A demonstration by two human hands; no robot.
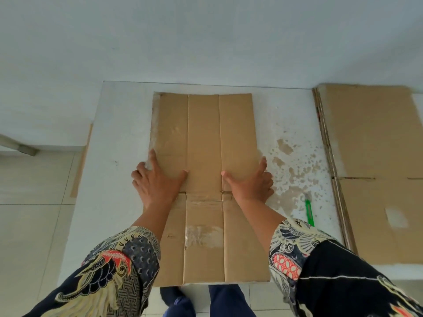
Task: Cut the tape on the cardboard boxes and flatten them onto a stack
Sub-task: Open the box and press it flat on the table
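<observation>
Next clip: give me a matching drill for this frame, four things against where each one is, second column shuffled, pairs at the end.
Things:
1. flattened box
2. green cutter
3. cardboard stack
4. left hand

Places:
A. on the table's right end
B. on the table, right of the right forearm
C. middle of the table, under both hands
D. at the flattened box's left edge

Pairs: 1-C, 2-B, 3-A, 4-D

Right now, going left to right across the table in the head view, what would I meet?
Left hand → flattened cardboard box → right hand → green cutter → stack of flattened boxes.
</observation>
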